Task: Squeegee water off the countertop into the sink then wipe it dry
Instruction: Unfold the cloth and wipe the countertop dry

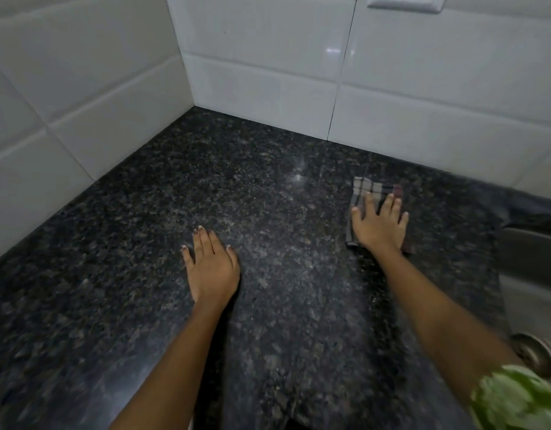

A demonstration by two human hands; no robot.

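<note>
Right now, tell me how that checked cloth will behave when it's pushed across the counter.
The checked cloth looks soft and floppy, so it probably bunches without the flat right hand pressing it. On the glossy countertop it should slide easily. It's likely light.

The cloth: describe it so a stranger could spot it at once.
Start at the dark speckled countertop that runs into the white tiled corner. Toward its right side, near the steel sink, the right hand lies flat on the cloth. It is the only checked fabric, grey with pale stripes.

Both arms outstretched — left hand (212, 268) and right hand (380, 226) flat (fingers spread)
</note>
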